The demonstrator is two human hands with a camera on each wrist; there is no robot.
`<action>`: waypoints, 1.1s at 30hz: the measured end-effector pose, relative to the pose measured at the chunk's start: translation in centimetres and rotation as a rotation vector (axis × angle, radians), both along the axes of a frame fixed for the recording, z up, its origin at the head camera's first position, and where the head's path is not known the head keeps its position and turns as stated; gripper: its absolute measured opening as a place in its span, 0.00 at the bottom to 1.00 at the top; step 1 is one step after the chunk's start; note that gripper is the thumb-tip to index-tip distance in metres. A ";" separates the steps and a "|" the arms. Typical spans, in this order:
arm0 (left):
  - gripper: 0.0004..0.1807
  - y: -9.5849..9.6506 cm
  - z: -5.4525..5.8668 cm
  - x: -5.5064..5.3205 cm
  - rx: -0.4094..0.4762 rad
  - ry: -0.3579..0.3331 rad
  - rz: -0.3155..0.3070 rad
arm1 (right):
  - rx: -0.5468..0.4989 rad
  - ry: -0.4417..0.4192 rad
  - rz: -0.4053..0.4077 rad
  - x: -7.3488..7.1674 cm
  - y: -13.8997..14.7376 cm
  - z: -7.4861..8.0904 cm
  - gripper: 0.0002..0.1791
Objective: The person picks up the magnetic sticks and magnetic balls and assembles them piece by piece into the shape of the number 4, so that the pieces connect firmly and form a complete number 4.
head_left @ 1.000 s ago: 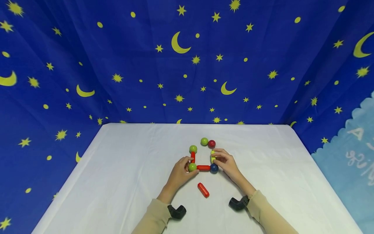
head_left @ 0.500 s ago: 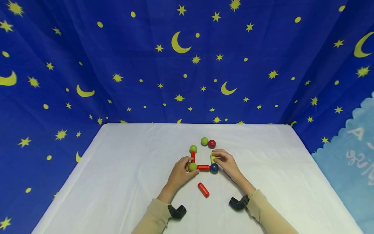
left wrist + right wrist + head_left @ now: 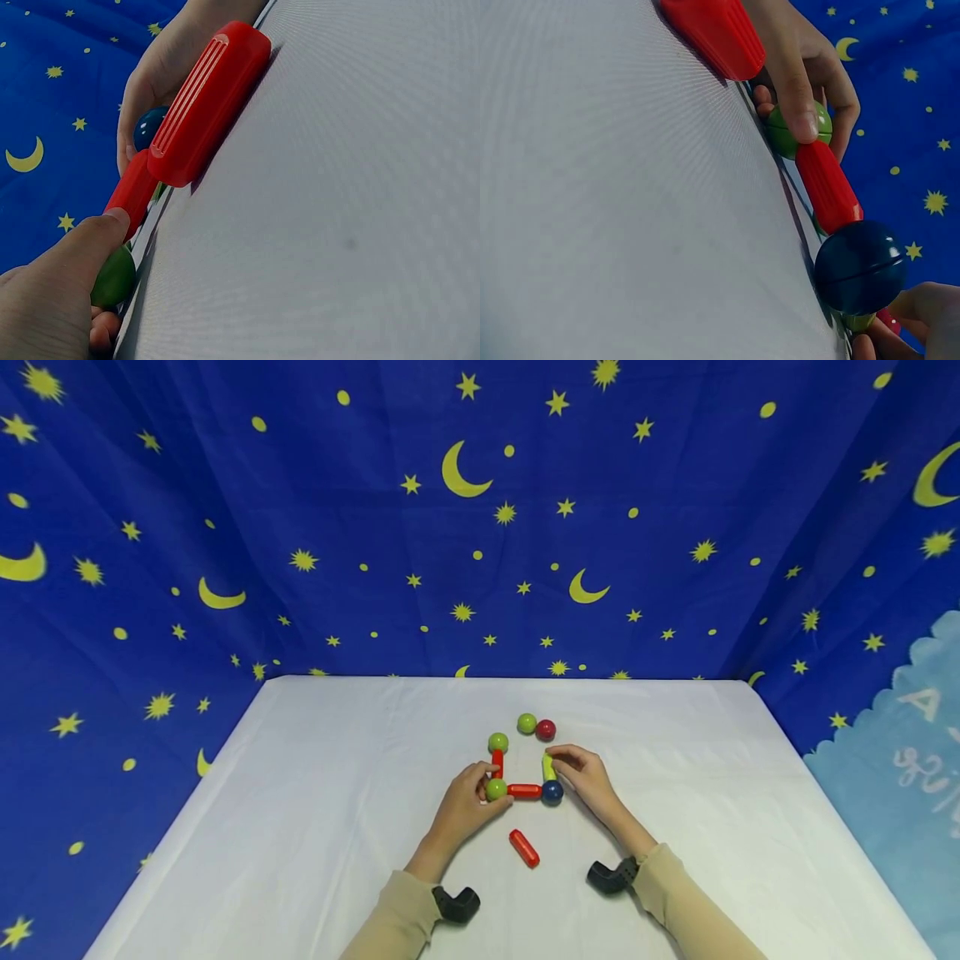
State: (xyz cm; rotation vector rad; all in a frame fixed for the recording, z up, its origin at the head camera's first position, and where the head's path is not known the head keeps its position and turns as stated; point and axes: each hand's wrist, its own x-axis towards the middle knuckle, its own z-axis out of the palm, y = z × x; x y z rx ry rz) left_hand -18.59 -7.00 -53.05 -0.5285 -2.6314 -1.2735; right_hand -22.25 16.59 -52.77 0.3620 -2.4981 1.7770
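My left hand (image 3: 459, 806) holds the near green ball (image 3: 497, 790) between thumb and fingers, at a corner of a three-sided frame of balls and rods. From that ball a red rod (image 3: 498, 762) runs back to another green ball (image 3: 498, 742). A second red rod (image 3: 524, 791) joins it to a dark blue ball (image 3: 552, 792) on the right. Behind the blue ball stretches a yellow-green rod (image 3: 549, 767), pinched by my right hand (image 3: 588, 785). In the right wrist view the blue ball (image 3: 860, 267) hides most of this rod.
One loose red rod (image 3: 524, 848) lies on the white cloth-covered table (image 3: 337, 827), nearer me. Behind the frame, a green ball (image 3: 527, 723) touches a red ball (image 3: 545, 730). A blue starred curtain (image 3: 375, 527) encloses the back and sides.
My right fingers have shifted slightly on the yellow-green rod, so more of it shows. The left hand, the other balls and the red rods stay in place.
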 end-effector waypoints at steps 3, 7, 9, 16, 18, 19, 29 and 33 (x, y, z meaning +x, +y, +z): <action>0.25 -0.1 0.0 0.0 -0.002 0.005 0.002 | -0.011 -0.002 -0.026 0.1 -0.2 0.6 0.13; 0.25 -0.1 -0.1 -0.1 -0.003 0.008 0.004 | -0.070 0.044 -0.104 0.5 -0.7 2.0 0.13; 0.25 -0.2 -0.1 -0.1 -0.001 0.009 -0.001 | -0.083 0.064 -0.152 0.6 -0.9 2.7 0.13; 0.25 -0.1 -0.1 -0.2 -0.009 0.011 -0.013 | -0.006 0.099 -0.229 -0.1 -1.1 3.4 0.14; 0.25 -0.1 -0.1 -0.2 -0.011 0.009 -0.011 | -0.002 0.103 -0.220 -0.5 -1.1 3.3 0.16; 0.25 -0.1 -0.1 -0.2 -0.013 0.008 -0.010 | 0.000 0.103 -0.213 -0.7 -1.1 3.3 0.16; 0.25 0.0 0.0 -0.1 -0.014 0.001 -0.003 | 0.022 0.057 -0.097 -4.1 -0.5 0.0 0.28; 0.25 -0.1 0.0 -0.1 -0.017 0.007 -0.007 | 0.072 0.082 -0.077 -4.4 -0.5 -0.3 0.29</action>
